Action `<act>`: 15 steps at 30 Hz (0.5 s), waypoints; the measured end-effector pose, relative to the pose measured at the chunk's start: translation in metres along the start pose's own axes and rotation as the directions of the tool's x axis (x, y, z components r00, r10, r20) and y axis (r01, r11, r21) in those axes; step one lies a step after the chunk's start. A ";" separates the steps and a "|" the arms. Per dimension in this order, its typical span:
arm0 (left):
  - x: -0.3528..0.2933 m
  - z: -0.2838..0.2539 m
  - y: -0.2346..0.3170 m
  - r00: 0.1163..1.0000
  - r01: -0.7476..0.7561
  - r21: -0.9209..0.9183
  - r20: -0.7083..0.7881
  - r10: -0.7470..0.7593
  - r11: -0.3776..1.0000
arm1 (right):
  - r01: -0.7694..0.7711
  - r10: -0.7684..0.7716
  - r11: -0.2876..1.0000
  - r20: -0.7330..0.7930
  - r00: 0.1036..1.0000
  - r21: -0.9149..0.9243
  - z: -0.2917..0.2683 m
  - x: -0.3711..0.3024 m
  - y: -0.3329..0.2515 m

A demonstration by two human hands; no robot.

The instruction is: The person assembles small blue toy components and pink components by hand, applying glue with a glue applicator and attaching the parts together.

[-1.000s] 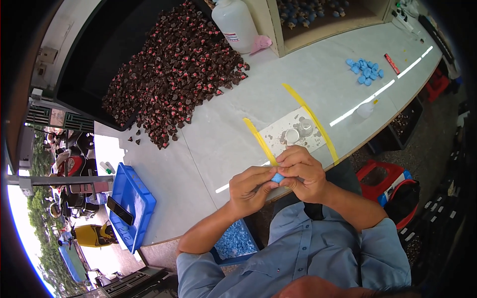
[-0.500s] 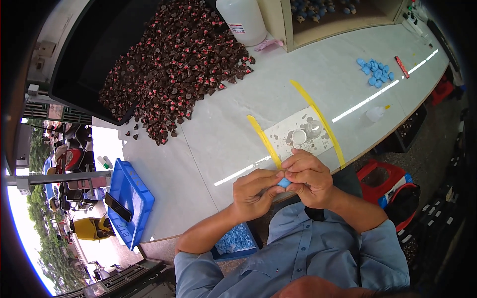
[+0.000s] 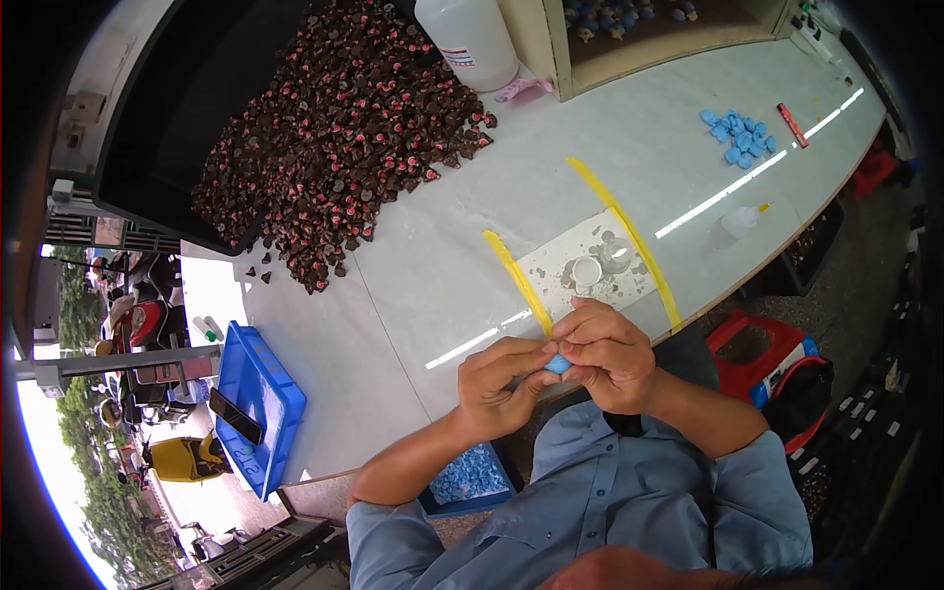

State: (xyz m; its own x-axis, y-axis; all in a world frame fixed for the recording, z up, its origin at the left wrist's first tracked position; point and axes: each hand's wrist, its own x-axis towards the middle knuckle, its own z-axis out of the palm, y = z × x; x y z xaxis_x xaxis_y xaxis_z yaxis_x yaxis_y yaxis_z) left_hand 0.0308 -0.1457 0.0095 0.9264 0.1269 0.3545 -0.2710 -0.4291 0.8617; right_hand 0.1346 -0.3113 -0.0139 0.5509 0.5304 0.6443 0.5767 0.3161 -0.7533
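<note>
Between both hands, at the table's near edge, is a small rounded light-blue piece (image 3: pixel 559 365). My left hand (image 3: pixel 500 385) pinches it from the left, thumb and fingertips closed. From the other side my right hand (image 3: pixel 612 356) grips it too, and the fingertips of both hands meet over it. Most of the piece is hidden by the fingers. Just beyond the hands lies a white card (image 3: pixel 551 264) with grey spots, bearing a small round white cap (image 3: pixel 586 271) and a clear round dish (image 3: pixel 617 255). Yellow tape strips (image 3: pixel 644 253) run along its sides.
A big heap of small dark brown and red pieces (image 3: pixel 344 128) spills from a black tray (image 3: pixel 147 167). Light-blue pieces (image 3: pixel 744 141) lie far right beside a red stick (image 3: pixel 792 126). Also present: a white jug (image 3: pixel 472 44), a small bottle (image 3: pixel 739 222), and a blue tray (image 3: pixel 285 379) holding a phone (image 3: pixel 236 417).
The view has shifted slightly. Both hands stay together on the light-blue piece, with only small finger movement; slightly more of the piece shows.
</note>
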 end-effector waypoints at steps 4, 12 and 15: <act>0.000 0.000 -0.001 1.000 -0.006 -0.006 0.006 0.006 1.000 | 0.002 -0.002 1.000 0.006 1.000 -0.001 -0.001 0.000 0.000; -0.002 0.000 -0.002 1.000 0.005 -0.023 0.003 -0.005 1.000 | 0.010 -0.010 1.000 0.012 1.000 0.001 -0.001 0.000 0.001; -0.003 0.000 -0.003 1.000 -0.003 -0.012 0.006 0.003 1.000 | 0.008 -0.008 1.000 0.012 1.000 -0.003 -0.001 -0.001 0.000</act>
State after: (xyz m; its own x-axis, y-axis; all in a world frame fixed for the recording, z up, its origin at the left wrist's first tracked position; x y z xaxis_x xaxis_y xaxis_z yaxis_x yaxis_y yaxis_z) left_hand 0.0291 -0.1450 0.0056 0.9271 0.1203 0.3551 -0.2770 -0.4184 0.8650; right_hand 0.1349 -0.3123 -0.0147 0.5390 0.5371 0.6488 0.5831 0.3179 -0.7476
